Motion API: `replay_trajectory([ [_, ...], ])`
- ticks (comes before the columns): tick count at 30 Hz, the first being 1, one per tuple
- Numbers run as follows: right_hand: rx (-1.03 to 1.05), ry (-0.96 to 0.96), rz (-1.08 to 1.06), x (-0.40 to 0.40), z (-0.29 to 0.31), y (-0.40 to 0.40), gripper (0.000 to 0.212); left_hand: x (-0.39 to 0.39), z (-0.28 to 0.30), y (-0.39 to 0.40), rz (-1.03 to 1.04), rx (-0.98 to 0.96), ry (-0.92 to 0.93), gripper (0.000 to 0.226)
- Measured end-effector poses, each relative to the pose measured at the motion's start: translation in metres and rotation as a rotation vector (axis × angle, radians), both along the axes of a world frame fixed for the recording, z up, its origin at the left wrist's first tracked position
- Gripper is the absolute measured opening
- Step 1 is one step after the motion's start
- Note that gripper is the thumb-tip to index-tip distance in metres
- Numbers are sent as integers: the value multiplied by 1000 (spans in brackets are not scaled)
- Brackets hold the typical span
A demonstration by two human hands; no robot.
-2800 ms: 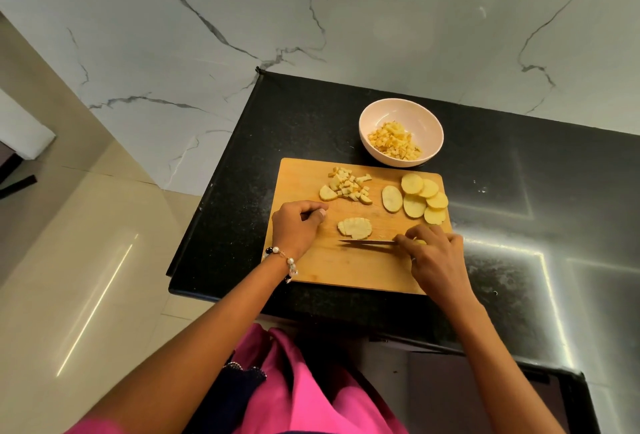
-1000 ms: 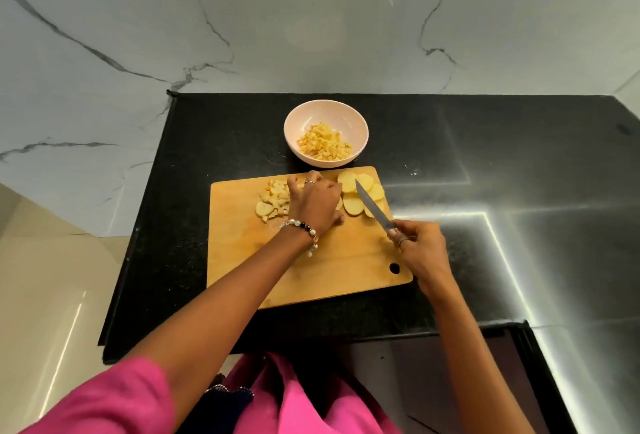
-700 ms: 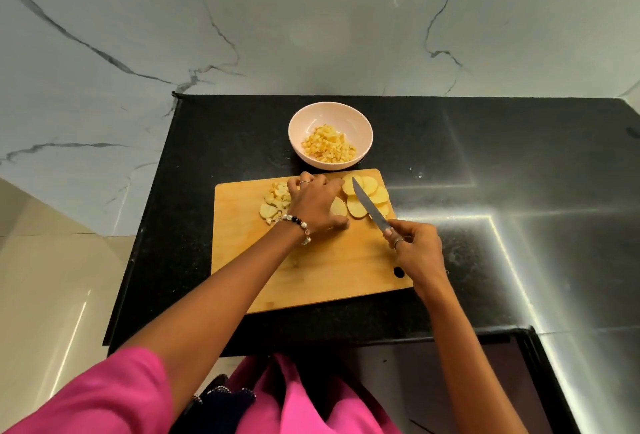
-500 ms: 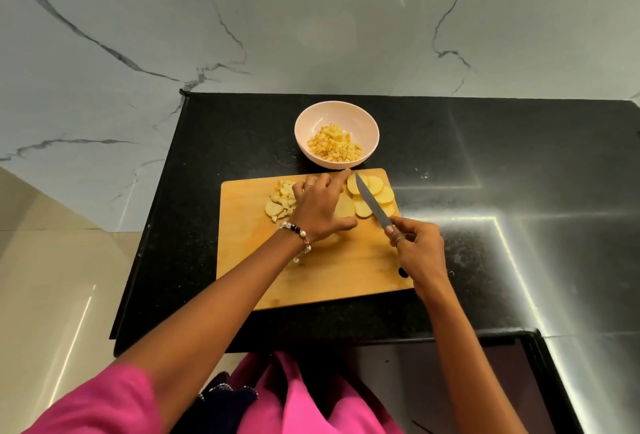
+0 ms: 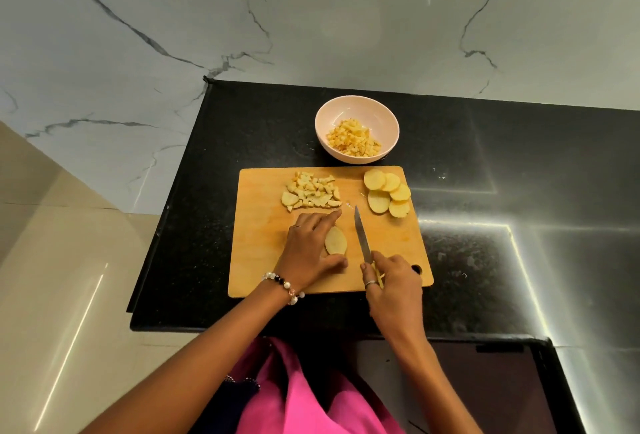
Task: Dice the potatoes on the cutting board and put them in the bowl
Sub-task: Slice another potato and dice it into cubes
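Observation:
A wooden cutting board [image 5: 263, 260] lies on the black counter. My left hand [image 5: 308, 250] holds a potato slice [image 5: 335, 240] flat on the board's middle, forefinger and thumb framing it. My right hand [image 5: 391, 286] grips a knife [image 5: 362, 238], its blade lying just right of the slice and pointing away from me. A pile of diced potato [image 5: 311, 191] sits at the board's far left. Several round slices [image 5: 386, 193] lie at its far right. The pink bowl [image 5: 379, 115] behind the board holds diced potato.
The black counter [image 5: 485, 174] extends to the right of the board, with bright light streaks on it. A marble wall rises behind. The counter's left edge [image 5: 166, 212] drops to a beige floor. A pink garment is below the front edge.
My left hand has drawn one slice from the far slices back to the board's middle. The knife has swung from above the far slices to beside that slice.

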State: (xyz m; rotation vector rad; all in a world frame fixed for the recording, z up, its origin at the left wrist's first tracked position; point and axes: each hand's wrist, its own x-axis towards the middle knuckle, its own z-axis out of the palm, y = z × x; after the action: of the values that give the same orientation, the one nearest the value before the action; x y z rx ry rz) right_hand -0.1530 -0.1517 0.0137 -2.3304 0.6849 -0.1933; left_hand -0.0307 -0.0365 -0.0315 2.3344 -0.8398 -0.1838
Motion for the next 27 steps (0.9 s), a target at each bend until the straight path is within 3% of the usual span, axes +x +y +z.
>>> replay_trajectory([
  [5, -56, 124, 108, -7, 1, 14, 38, -3, -2, 7, 70, -17, 18, 75],
  [11, -115, 131, 134, -4, 6, 18, 40, -1, -2, 6, 107, -4, 48, 65],
  [18, -150, 181, 169, 0, 4, 22, 42, 0, 0, 8, 118, -54, 104, 62],
  [24, -313, 347, 233, 11, 6, 38, 53, -1, 3, 7, 120, -67, 116, 58],
  [27, -363, 290, 214, 17, 1, 47, 54, -3, 4, 5, 131, -75, 87, 66],
])
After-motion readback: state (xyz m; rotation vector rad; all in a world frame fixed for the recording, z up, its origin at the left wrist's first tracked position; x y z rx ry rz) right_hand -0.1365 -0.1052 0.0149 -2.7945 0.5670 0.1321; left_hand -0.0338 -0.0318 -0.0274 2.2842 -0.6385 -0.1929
